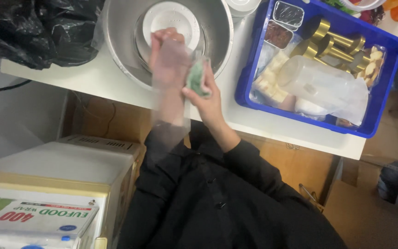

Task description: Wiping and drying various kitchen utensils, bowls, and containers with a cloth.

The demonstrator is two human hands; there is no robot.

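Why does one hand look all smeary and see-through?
In the head view, the left hand is smeared by motion blur over the round steel bowl; the right hand, pinching a small green lump, looks sharper, and the blue plastic crate is crisp.

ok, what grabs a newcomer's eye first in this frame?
The two hands at centre: the right hand pinches a small green lump, the left hand is motion-blurred over a big steel bowl. Right of them, a bright blue crate holds gold-coloured cylinders and a clear plastic jug.
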